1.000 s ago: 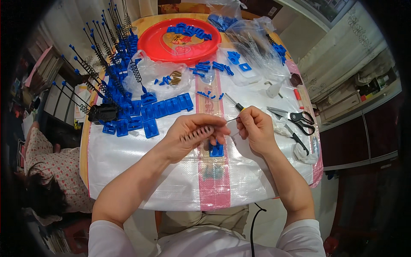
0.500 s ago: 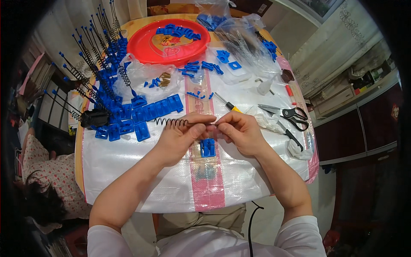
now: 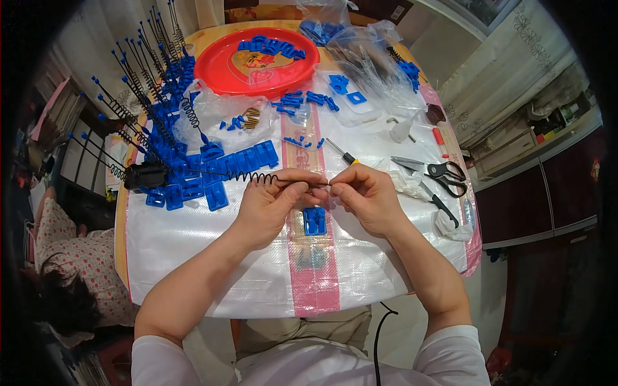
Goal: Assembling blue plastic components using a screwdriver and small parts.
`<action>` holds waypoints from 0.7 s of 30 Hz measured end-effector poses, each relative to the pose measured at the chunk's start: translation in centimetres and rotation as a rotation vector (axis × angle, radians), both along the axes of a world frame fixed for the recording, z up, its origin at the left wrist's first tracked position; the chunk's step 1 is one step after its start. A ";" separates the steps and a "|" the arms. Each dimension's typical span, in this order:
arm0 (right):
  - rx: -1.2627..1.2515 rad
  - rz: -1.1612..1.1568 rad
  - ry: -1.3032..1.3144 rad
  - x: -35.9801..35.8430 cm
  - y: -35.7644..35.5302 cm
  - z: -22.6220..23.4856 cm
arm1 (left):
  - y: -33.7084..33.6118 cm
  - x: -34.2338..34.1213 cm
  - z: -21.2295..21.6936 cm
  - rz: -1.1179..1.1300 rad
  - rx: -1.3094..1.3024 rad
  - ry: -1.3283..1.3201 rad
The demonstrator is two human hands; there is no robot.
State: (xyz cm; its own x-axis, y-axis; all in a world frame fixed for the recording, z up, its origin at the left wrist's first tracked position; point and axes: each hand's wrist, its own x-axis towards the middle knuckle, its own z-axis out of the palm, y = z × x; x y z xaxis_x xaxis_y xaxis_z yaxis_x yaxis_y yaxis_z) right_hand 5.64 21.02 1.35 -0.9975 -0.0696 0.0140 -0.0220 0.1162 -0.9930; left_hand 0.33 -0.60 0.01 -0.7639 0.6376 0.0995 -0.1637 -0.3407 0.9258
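A black coiled wire spring (image 3: 252, 177) with a straight end reaching left lies in my left hand (image 3: 273, 202), pinched between thumb and fingers. Its right-hand end comes out at the fingertips. There my right hand (image 3: 367, 196) pinches thumb and forefinger closed on the wire's tip; any small part at that tip is too small to make out. Just below the hands, a blue plastic block with recesses (image 3: 315, 220) lies on the pink strip of the white woven sheet (image 3: 212, 270), touched by neither hand.
Blue bases with upright black springs (image 3: 174, 128) crowd the left. Farther back are a red tray (image 3: 206, 77), brass pieces (image 3: 252, 118) and small blue pins (image 3: 302, 142). Right lie a screwdriver (image 3: 347, 156), scissors (image 3: 444, 172) and a black-handled knife (image 3: 443, 210). A person (image 3: 77, 270) is at left.
The spring has shifted slightly left in my left hand, and its straight end now shows over the blue bases. Both hands keep their pinch at nearly the same place.
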 end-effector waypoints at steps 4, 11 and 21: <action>0.042 -0.027 0.039 0.2 -0.3 0.7 | 0.4 0.7 0.6 0.084 0.003 0.080; 0.112 -0.244 0.117 -0.4 1.6 0.5 | 0.2 -1.3 -0.1 0.199 0.058 0.051; 0.433 -0.785 0.390 -1.6 8.2 5.0 | 0.2 -1.7 -0.4 0.258 0.061 -0.010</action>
